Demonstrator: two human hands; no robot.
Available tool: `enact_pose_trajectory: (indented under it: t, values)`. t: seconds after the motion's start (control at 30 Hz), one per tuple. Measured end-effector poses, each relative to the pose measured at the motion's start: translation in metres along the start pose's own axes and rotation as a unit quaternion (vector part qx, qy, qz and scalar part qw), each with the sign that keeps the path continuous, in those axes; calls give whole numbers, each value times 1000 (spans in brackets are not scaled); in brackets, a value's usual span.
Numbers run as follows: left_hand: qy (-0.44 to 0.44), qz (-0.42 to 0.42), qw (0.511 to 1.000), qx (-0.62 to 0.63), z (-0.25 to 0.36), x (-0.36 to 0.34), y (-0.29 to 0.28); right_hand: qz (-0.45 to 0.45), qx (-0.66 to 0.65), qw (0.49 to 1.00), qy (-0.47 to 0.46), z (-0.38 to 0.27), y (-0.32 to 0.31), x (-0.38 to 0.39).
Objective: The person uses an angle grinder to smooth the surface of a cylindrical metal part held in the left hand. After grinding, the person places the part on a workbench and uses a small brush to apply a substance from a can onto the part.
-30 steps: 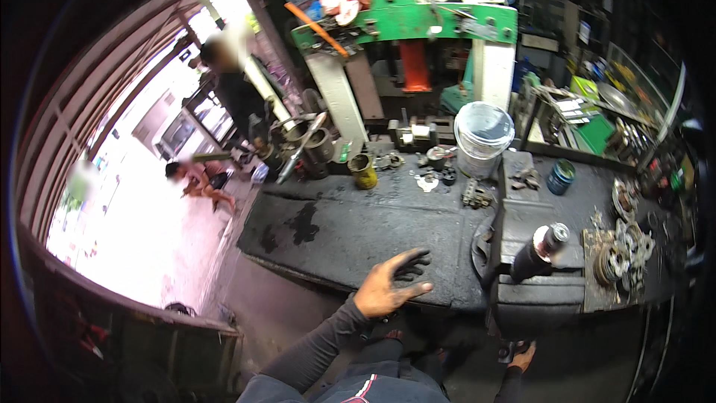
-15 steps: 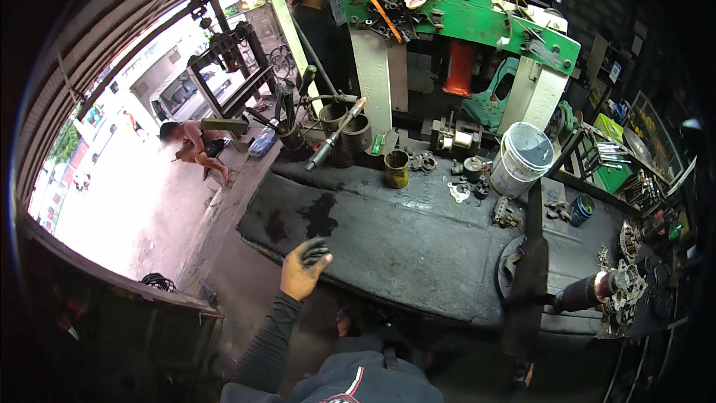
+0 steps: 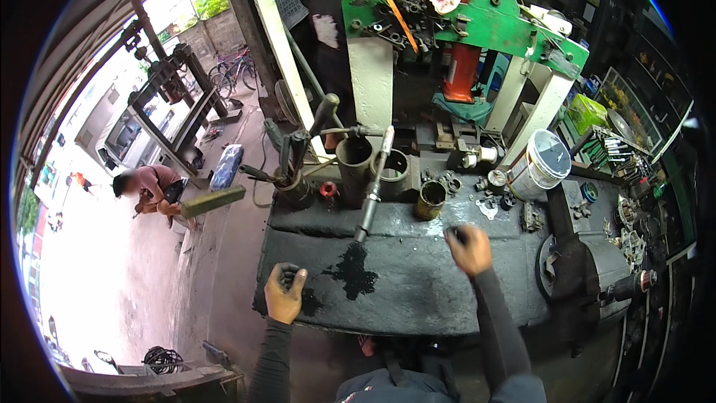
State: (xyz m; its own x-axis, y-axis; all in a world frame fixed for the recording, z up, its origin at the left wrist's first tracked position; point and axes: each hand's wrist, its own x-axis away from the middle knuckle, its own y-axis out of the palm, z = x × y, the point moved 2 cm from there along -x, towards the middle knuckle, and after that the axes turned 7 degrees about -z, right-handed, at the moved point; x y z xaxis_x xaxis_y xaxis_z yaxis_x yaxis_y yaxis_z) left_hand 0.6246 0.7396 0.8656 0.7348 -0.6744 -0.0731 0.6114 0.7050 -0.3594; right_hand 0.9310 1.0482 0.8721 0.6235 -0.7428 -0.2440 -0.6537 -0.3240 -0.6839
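At the bottom of my view I see both my arms in tight dark long sleeves reaching to the wrists. My left hand [image 3: 284, 294] and right hand [image 3: 468, 248] are bare, fingers smeared with black grease. Dark clothing covers my torso at lower centre.

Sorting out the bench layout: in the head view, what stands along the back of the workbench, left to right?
Tall dark metal cylinder → short rusty brass-coloured can → tilted white plastic bucket.

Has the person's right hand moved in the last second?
Yes. The right hand now hovers over the dark workbench just below the brass-coloured can; earlier it was out of view.
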Motion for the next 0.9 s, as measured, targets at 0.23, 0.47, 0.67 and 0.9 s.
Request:
enact_pose_trajectory:
  t: [0.23, 0.47, 0.67, 0.9]
  values:
    - [69, 39, 994, -68, 33, -19, 0, -143, 360, 920, 50, 40, 90, -208]
    - [169, -74, 980, -68, 33, -119, 67, -104, 335, 936, 36, 121, 113, -229]
    - [121, 18, 990, -69, 34, -216, 130, -131, 330, 934, 32, 124, 125, -238]
    - [-55, 25, 988, -141, 19, -266, 159, -166, 312, 931, 88, 140, 133, -234]
